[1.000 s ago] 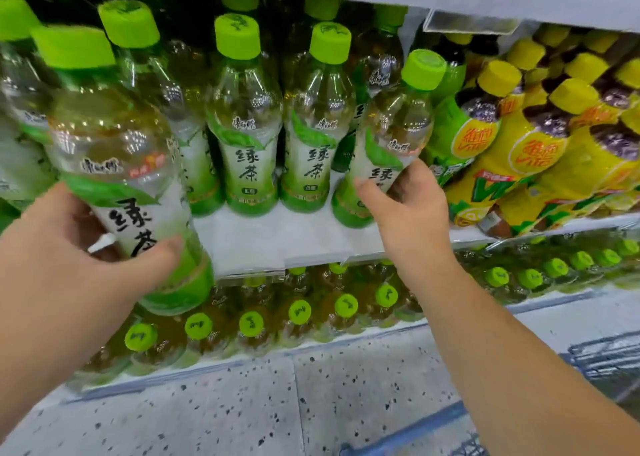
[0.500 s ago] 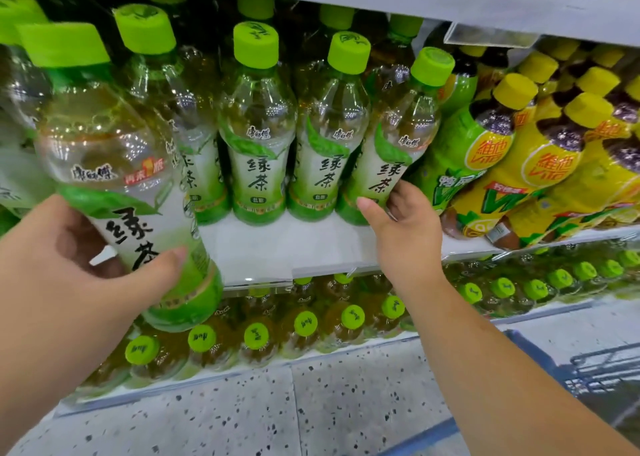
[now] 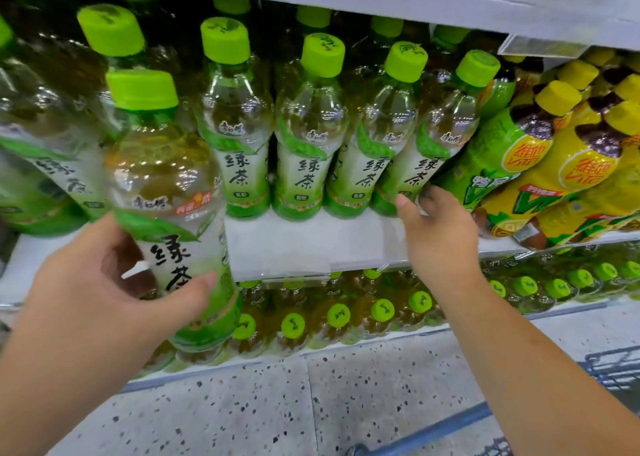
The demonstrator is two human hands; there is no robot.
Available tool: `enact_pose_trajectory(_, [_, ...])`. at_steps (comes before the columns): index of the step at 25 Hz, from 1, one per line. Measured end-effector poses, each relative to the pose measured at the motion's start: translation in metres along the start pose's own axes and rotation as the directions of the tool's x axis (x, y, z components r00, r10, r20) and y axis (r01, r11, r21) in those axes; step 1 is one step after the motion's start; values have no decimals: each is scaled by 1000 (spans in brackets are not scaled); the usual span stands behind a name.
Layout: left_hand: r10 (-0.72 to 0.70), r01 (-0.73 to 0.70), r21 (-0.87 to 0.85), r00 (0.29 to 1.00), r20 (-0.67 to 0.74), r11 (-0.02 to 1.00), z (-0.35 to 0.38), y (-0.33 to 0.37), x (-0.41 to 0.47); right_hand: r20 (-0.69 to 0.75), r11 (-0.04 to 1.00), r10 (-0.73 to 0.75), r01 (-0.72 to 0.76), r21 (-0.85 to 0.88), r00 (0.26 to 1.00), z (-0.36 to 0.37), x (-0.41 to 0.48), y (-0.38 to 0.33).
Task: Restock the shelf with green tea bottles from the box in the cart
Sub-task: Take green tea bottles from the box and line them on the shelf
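Step in hand was judged to be placement on the shelf (image 3: 311,244). The left hand (image 3: 104,282) gripped a green tea bottle (image 3: 166,185) round its lower body, thumb across the front, holding it upright and off the board, forward of the stocked row. The right hand (image 3: 440,234) was at the end bottle (image 3: 426,151) of that row, thumb and curled fingers pinching its base. That bottle leaned toward the yellow-capped bottles (image 3: 571,165) just beyond the right hand. Bare board lay between the two hands, ahead of the row. The next move would seem to call for standing the end bottle straight and releasing it, then setting the left hand's bottle down on that bare strip, label outward. The box was not in view; only a corner of the cart (image 3: 616,369) showed below the right forearm. Labels on the green bottles read 绿茶 in dark brush characters over a leaf motif. The small brand script on the shoulder and an orange strip on the held bottle were too fine to read. The yellow bottles bore a large green "V" and an orange roundel — characters not legible.
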State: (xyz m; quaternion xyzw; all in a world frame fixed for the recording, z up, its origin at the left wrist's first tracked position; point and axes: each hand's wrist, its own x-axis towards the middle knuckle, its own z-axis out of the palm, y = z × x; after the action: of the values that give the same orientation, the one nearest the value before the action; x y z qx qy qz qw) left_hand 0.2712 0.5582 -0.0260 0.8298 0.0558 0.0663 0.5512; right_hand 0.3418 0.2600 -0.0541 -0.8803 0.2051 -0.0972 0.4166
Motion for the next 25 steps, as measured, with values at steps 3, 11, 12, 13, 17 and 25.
enact_pose_trajectory(3, [-43, 47, -95, 998, 52, 994, -16, 1, 1, -38, 999, 52, -52, 3, 998, -10, -36, -21])
enact_pose_trajectory(11, [43, -30, -104, 991, 125, 994, -78, -5, 3, 398, 922, -199, 34, 386, 896, 58, -160, -129])
enact_pose_trajectory(12, [63, -52, -98, 992, 108, 994, -87, -11, 3, 463, 915, -243, 43, 401, 852, 74, -169, -142])
enact_pose_trajectory(13, [78, -71, -87, 994, 81, 994, -97, -18, 4, 515, 906, -292, 61, 418, 806, 90, -176, -152])
enact_pose_trajectory(17, [127, -128, -69, 992, -14, 989, -129, -46, 18, 518, 861, -401, 117, 495, 756, 141, -180, -173])
enact_pose_trajectory(25, [185, -188, 80, 982, 42, 979, -154, -58, 32, 419, 787, -421, 95, 609, 804, 178, -177, -177])
